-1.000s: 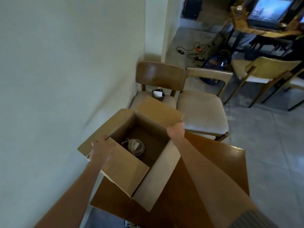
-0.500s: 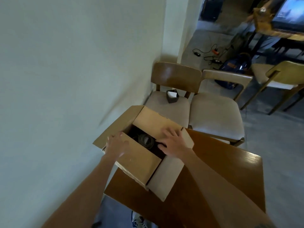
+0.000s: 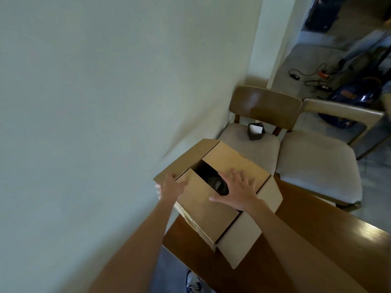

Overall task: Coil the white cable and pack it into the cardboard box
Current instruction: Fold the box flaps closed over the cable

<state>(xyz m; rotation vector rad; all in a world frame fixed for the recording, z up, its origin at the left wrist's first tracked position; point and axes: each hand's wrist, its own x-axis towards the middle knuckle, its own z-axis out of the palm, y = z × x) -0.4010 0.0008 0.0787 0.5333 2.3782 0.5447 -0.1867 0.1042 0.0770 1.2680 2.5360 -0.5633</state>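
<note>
White coiled cable (image 3: 220, 184) is lying inside the brown cardboard box (image 3: 213, 210), showing only as a dim ring in the shadowed gap between two flaps; its colour is hard to make out in there. Right hand (image 3: 238, 192) is lying flat, fingers spread apart, just beside and partly over that gap, palm pressing on the far flap with the thumb reaching onto the near flap. Left hand (image 3: 171, 186) is sitting at the box's left top corner, fingers draped over the edge and gripping the cardboard there; its fingertips are hidden behind the rim, so how tightly it is closing cannot be told.

Most of the coil is being covered by the near flap and the right hand. The box's left wall is out of sight against the pale plaster wall (image 3: 95, 102). The whole view is slightly motion-blurred.

Box is resting on the near-left corner of a glossy dark brown wooden table (image 3: 317, 250), with one long flap hanging open toward the table's centre. Beyond the box, two wooden chairs with beige cushioned seats (image 3: 317, 166) are standing side by side; a small black-and-white pouch-like object (image 3: 256, 131) is sitting on the seat nearest the wall. Farther behind the chairs, black cables and a blue bag (image 3: 349, 98) are lying on the grey floor. Below the table edge, a blue-and-white shoe (image 3: 193, 282) is showing.
</note>
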